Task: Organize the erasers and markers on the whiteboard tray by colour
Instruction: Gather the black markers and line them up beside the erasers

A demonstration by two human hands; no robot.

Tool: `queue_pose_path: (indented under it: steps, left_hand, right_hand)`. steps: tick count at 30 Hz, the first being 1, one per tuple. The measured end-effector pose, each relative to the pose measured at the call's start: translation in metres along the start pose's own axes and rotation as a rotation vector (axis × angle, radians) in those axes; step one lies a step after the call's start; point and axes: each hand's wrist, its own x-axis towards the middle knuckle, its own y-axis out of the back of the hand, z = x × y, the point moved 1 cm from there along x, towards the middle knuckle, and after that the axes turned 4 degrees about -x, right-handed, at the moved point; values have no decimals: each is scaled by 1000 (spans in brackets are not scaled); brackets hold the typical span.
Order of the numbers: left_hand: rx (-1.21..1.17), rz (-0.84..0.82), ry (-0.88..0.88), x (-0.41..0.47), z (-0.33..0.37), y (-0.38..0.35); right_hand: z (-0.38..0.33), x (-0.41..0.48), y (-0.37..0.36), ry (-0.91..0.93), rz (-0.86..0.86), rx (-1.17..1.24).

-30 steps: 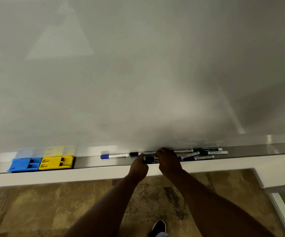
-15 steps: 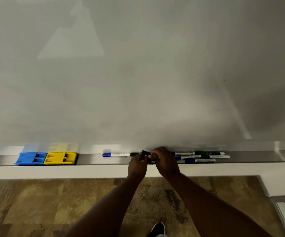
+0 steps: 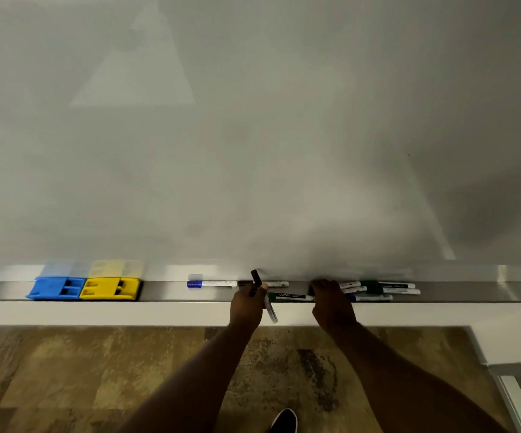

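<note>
A blue eraser point(image 3: 55, 288) and a yellow eraser point(image 3: 110, 288) sit side by side at the left of the metal tray point(image 3: 165, 291). A blue-capped marker point(image 3: 212, 283) lies mid-tray. My left hand point(image 3: 248, 303) is shut on a black-capped marker point(image 3: 262, 295), held upright and tilted, cap at the top. A green marker point(image 3: 288, 296) lies just right of it on the tray. My right hand point(image 3: 331, 300) rests palm-down on the tray, fingertips against a cluster of several green and blue markers point(image 3: 381, 290); whether it grips one is hidden.
The whiteboard point(image 3: 253, 135) fills the upper view. A white ledge point(image 3: 127, 312) runs below the tray. Patterned floor point(image 3: 65, 379) and my shoe point(image 3: 284, 421) lie beneath. A wall corner and glass panel point(image 3: 515, 398) stand at the lower right.
My hands, together over one black-capped marker before, have parted. The left lifted that marker off the tray and tilted it upright; the right slid right to the marker cluster, uncovering a green marker.
</note>
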Motion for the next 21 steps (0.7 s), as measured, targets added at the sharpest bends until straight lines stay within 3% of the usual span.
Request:
queue_pose_path:
  steps: [6,14,16,21]
  left_hand:
    - [-32,-6,25,-2,-11,-1]
    - [-29,-4,0,1,-6,3]
    - [-21,-2,-9,2,-3,3]
    - [-20,8,-54,-3,12,3]
  right_hand:
    - [-8,8,2,38,-39,-24]
    - [-20,7,8,122,146,-151]
    - [-32,8,12,182,223,-41]
    - [-73,4,21,175,326,554]
